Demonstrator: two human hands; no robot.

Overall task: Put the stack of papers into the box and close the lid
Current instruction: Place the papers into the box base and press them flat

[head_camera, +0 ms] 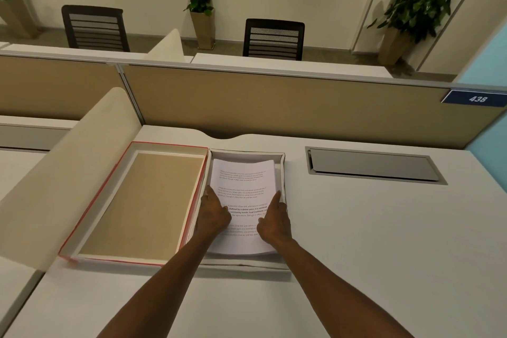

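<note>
A stack of printed white papers (242,186) lies inside a shallow white box (283,162) on the desk, its far edge bowed upward. The box's lid (142,200), red-edged with a tan inner panel, lies open and flat to the left, joined along the box's left wall. My left hand (214,214) rests on the left side of the papers, fingers pointing away from me. My right hand (274,219) presses on the right side of the papers by the box's right wall. Both hands lie flat on the sheets, gripping nothing.
A grey cable hatch (373,164) is set into the white desk (356,241) to the right. A curved cream divider (63,181) stands left of the lid. A tan partition (274,99) runs along the back, with chairs and potted plants beyond.
</note>
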